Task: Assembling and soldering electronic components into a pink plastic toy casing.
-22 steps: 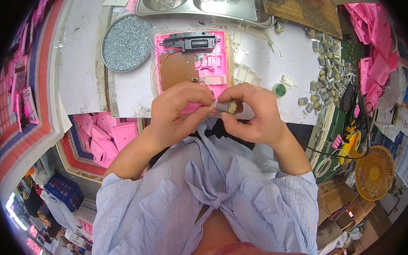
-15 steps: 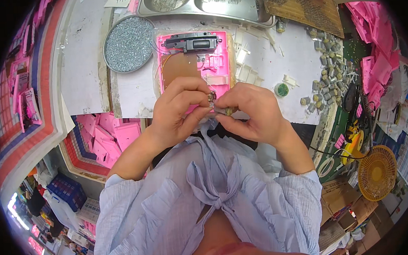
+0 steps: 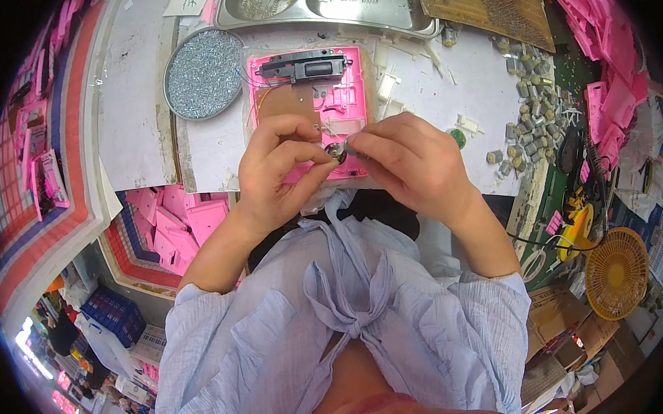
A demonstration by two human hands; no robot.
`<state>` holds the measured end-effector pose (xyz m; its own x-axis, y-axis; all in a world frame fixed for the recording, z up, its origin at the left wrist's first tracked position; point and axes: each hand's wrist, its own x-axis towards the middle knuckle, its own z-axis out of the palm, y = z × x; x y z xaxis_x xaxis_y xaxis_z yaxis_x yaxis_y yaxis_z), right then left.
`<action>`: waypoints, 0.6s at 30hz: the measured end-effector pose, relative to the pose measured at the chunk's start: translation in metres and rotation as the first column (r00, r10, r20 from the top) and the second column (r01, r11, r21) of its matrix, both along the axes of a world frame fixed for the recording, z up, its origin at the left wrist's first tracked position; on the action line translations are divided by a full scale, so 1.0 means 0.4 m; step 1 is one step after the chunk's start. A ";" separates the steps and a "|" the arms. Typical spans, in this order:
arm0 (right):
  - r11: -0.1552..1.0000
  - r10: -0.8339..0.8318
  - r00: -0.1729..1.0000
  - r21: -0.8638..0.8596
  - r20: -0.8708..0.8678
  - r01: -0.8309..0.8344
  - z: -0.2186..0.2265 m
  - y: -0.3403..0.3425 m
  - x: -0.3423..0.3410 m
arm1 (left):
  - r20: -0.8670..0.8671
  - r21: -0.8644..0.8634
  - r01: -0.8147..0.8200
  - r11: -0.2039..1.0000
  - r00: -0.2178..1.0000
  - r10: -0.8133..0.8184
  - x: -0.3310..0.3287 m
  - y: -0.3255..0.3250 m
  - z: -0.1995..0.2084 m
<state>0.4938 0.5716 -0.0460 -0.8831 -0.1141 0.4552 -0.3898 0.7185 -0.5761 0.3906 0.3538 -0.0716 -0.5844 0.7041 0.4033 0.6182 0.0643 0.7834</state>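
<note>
My left hand [image 3: 281, 168] is closed in a pinch on a small round shiny metal part [image 3: 335, 151] with a dark middle. Against that part, the thumb and fingers of my right hand [image 3: 419, 161] pinch a small silvery piece, mostly covered by the fingertips. Both hands are above the near end of a pink plastic housing [image 3: 354, 93]. A long black module [image 3: 309, 67] lies across the housing's far end, with thin wires at its left. Below the module is a brown flat panel [image 3: 285, 103], partly behind my left hand.
At the left stands a round dish of small silvery screws [image 3: 205, 75]; a steel compartment tray [image 3: 310, 9] is at the back. Small metal cylinders [image 3: 532, 106] and white plastic parts [image 3: 389, 84] lie to the right. Pink panels [image 3: 175, 226] fill a box at lower left.
My right hand has turned and moved up, its fingertips now at the round part. My left hand has shifted slightly left, and the round part now sits lower and more openly in view.
</note>
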 end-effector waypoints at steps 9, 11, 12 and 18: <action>0.987 -0.158 0.984 0.046 0.078 0.155 -0.026 0.056 -0.075 | -0.429 -0.305 -0.375 0.876 0.875 0.225 -0.116 -0.021 -0.028; 0.990 -0.140 0.978 0.046 0.157 0.134 -0.040 0.055 -0.092 | -0.425 -0.307 -0.358 0.882 0.881 0.209 -0.103 -0.027 -0.032; 0.986 -0.153 0.973 0.089 0.171 0.140 -0.046 0.046 -0.102 | -0.424 -0.307 -0.350 0.885 0.883 0.202 -0.097 -0.030 -0.032; 0.983 -0.154 0.967 0.133 0.203 0.129 -0.063 0.040 -0.125 | -0.327 -0.288 -0.270 0.919 0.929 0.171 -0.074 -0.032 -0.026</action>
